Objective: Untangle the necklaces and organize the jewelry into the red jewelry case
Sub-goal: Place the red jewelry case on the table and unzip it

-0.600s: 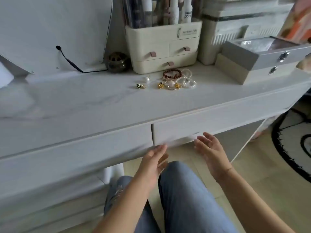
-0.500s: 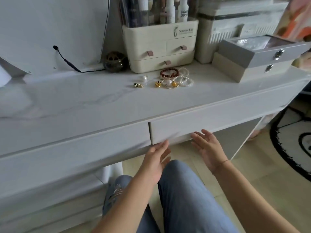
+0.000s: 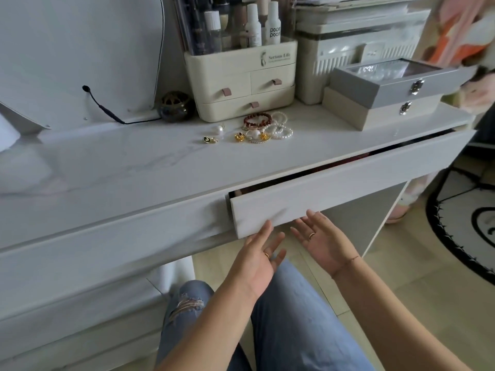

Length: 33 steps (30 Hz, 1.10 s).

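Fingers (image 3: 263,235) straight and loosely spread on both hands, palms up, nothing held. Left hand (image 3: 255,261) and right hand (image 3: 325,245) side by side above the jeans (image 3: 294,317), fingertips up at the lower edge of the right drawer front (image 3: 348,183), seemingly touching it from below. Gold ring on one finger of each hand. Drawer ajar, standing a little proud of the desk (image 3: 107,170), with a dark gap along its top. Reddish sliver (image 3: 357,158) in that gap, possibly the red case, too little showing to tell. Jewelry pile (image 3: 267,129) on the desktop, well beyond the hands, just near of the cream cosmetics organizer (image 3: 241,84): red bead bracelet (image 3: 257,119) farthest back, white pearl bracelets (image 3: 282,131) overlapping to its right, gold flower earrings (image 3: 239,137) at the near edge. Slightly apart to the left, a pearl earring (image 3: 218,129) and a black-and-gold earring (image 3: 206,139). Far right on the desk, grey jewelry box (image 3: 388,87) with a glass lid, stacked on a beige box (image 3: 369,115). Left of the organizer, a dark round ornament (image 3: 175,105) and a black cable (image 3: 104,108) against a white panel (image 3: 80,49). Black-and-white rug (image 3: 460,236) on the floor to the right.
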Motion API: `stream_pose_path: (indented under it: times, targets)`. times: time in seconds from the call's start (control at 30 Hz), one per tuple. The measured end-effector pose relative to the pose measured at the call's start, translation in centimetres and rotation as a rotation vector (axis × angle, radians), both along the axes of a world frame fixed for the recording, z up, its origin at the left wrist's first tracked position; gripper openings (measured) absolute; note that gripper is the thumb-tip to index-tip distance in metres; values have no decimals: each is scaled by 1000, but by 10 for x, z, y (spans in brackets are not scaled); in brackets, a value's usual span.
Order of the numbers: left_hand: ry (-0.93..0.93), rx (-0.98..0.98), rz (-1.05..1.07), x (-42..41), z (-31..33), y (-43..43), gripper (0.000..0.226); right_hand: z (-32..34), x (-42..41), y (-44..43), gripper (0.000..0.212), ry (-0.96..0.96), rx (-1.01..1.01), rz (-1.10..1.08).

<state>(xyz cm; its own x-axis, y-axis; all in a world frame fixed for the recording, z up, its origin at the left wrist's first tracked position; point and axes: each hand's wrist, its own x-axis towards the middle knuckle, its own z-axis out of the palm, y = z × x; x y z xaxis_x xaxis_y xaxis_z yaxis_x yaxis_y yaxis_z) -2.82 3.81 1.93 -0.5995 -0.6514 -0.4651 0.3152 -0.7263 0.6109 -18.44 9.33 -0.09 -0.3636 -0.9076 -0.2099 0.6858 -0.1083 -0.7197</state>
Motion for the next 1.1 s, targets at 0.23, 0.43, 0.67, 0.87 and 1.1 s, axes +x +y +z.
stream_pose_path:
  times: [0.23, 0.43, 0.67, 0.87, 1.1]
  targets:
    - [-236, -579, -375, 28, 44, 52, 62, 22, 9, 55, 80, 896, 457, -293]
    - [-536, -1554, -184, 24, 94, 51, 59, 60, 1, 77, 87, 1769, 276, -484]
    - [-866, -1687, -359, 15, 79, 55, 77, 57, -9, 88, 79, 1940, 340, -275]
    - [-805, -1727, -450, 22, 85, 66, 76, 67, -1, 111, 68, 1963, 432, -331]
    - [-619, -1414, -628, 0, 104, 66, 93, 95, -14, 132, 65, 1859, 400, -426]
